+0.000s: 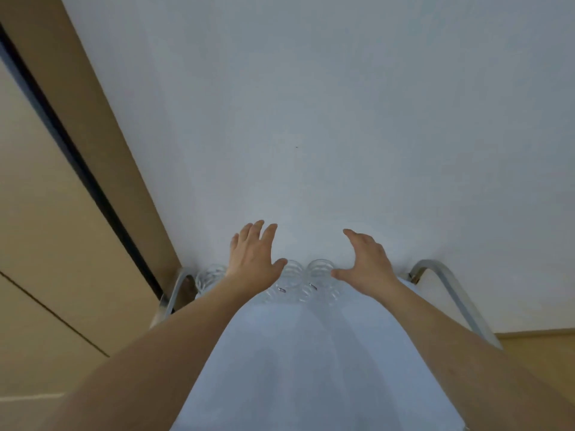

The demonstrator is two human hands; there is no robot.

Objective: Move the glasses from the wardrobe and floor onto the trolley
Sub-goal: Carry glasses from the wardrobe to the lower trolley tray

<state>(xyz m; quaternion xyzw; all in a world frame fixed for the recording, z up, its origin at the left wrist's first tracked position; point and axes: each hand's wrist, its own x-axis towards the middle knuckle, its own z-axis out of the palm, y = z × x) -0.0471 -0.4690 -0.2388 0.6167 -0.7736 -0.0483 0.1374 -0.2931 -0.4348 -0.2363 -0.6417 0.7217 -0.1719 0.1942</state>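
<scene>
glasses [317,275] in a row at trolley [311,353] far edge, between and under left hand [253,255] and right hand [365,259] | clear, ribbed | both hands spread, holding nothing

Glasses [298,283] sit in a row at the trolley's [311,353] far edge, right against the wall [311,104]. Left hand [253,255] hovers over the row's left part, right hand [364,259] over its right. Rails [448,284] flank both sides, wardrobe [62,213] off left.
</scene>
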